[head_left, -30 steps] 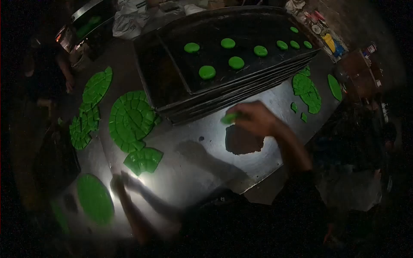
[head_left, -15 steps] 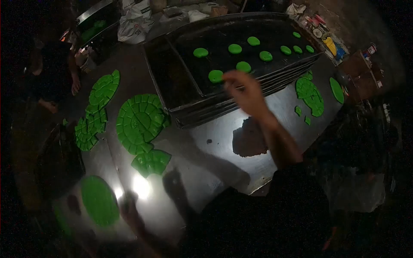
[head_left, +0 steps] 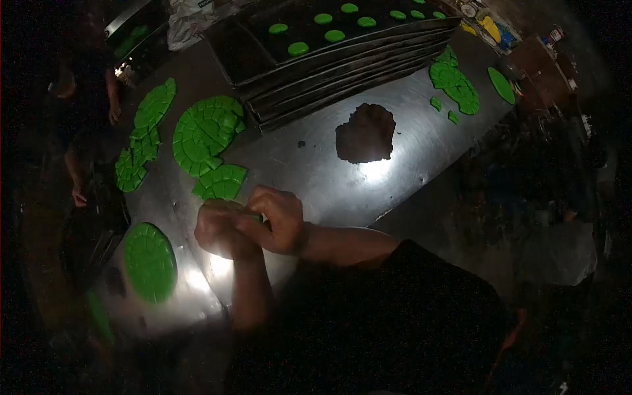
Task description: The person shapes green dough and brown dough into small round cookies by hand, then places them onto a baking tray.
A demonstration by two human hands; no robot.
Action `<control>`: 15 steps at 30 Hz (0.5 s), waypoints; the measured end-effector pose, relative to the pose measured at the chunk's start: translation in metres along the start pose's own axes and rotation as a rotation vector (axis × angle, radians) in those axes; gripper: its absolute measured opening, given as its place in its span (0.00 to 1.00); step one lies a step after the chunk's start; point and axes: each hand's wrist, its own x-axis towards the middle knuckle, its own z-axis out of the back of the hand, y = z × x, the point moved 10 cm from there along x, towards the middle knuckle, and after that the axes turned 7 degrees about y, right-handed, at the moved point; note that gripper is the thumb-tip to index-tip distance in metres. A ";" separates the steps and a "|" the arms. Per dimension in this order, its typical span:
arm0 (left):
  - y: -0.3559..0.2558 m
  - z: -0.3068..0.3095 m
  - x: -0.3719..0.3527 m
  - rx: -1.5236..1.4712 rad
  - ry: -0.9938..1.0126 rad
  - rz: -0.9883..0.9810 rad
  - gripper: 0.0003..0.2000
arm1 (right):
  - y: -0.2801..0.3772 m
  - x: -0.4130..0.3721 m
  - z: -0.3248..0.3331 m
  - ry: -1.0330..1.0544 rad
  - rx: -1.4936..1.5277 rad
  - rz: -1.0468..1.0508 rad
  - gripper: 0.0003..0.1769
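My left hand (head_left: 224, 229) and my right hand (head_left: 280, 217) meet over the metal table, fingers closed. Green dough (head_left: 255, 215) shows between them, and both grip it; its shape is mostly hidden. Just beyond my hands lies a scored green dough piece (head_left: 220, 182), touching a large round slab (head_left: 203, 135) cut into segments. Several small green discs (head_left: 298, 49) rest on the top black tray (head_left: 296, 69) of a stack behind. Nearer the left edge is an oval green slab (head_left: 150, 262).
A brown flat piece (head_left: 365, 133) lies on the metal table (head_left: 296, 178). More cut green dough (head_left: 454, 87) is at the right, and broken slabs (head_left: 138, 151) at the left. Another person's hand (head_left: 79, 197) hangs beyond the left table edge.
My right hand has come down from the tray to my left hand, and both now grip green dough. The view has shifted, so the trays appear higher. The other person's arm hangs lower.
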 end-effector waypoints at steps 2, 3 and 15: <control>0.022 0.011 -0.010 0.187 -0.057 0.176 0.24 | -0.012 -0.001 0.002 -0.013 -0.039 -0.106 0.14; 0.031 0.012 -0.013 0.188 -0.048 0.186 0.24 | -0.015 0.000 0.008 -0.021 -0.043 -0.115 0.14; 0.206 -0.048 -0.161 -0.412 0.168 1.373 0.28 | -0.144 -0.134 0.039 0.675 -0.357 -0.739 0.10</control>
